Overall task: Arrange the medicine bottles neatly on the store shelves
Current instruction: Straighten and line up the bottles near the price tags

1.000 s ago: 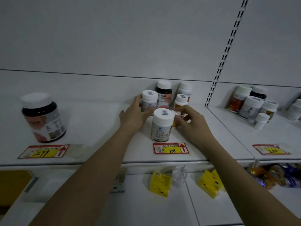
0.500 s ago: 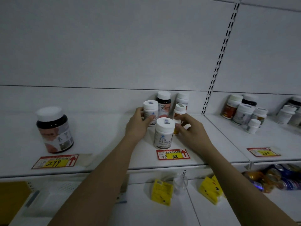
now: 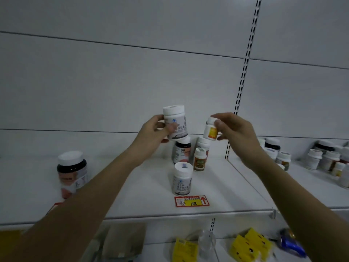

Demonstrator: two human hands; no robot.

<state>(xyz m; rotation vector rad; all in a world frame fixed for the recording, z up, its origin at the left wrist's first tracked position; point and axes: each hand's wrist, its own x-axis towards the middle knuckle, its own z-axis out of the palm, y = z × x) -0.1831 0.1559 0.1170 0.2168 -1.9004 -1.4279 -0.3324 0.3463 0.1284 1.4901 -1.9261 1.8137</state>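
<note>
Left grip clasps white bottle; right grip pinches small bottle, cap half hidden.

white shelf bearing medicine bottles

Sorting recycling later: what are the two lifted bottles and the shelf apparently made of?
White bottle in the left hand: likely matte opaque plastic with a glossy printed label. Small bottle in the right hand: same look, yellow label. Shelf: probably painted metal, smooth and white.
</note>
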